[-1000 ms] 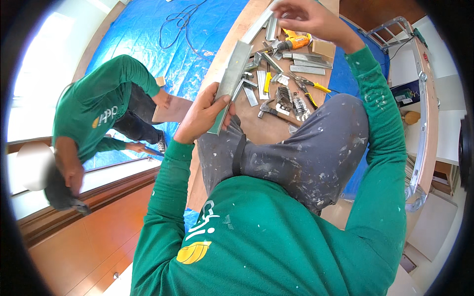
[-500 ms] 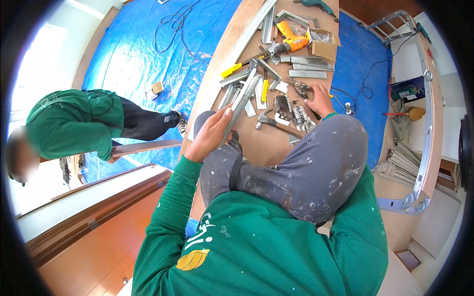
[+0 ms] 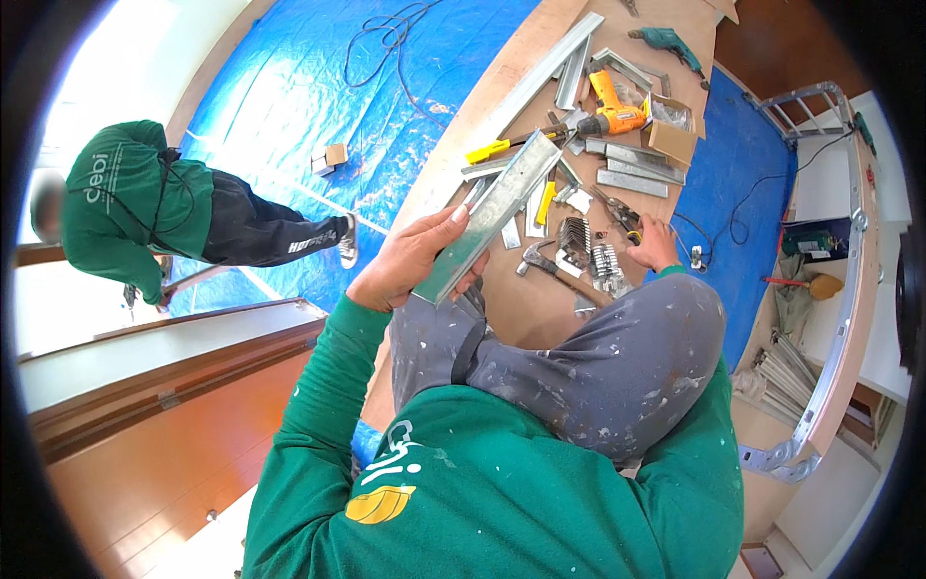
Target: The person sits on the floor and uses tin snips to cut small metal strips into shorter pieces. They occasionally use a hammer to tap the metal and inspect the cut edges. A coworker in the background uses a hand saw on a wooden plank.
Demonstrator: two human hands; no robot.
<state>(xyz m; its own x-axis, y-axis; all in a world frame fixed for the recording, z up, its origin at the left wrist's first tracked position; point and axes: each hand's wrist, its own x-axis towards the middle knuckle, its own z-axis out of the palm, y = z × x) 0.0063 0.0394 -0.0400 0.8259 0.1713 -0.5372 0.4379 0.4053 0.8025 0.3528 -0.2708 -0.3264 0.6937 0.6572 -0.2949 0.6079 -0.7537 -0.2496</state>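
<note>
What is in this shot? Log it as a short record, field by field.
left hand: holds a grey metal channel piece, fingers wrapped around its lower end
right hand: rests on the wooden board, by snips with a yellow-and-black handle
nearby tools: orange drill, hammer, metal brackets
floor: blue tarp
other person: green top, at left

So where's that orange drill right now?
In the head view, the orange drill lies far up the wooden board, right of centre, beside a small cardboard box and metal channel pieces, well beyond the right hand.
</note>
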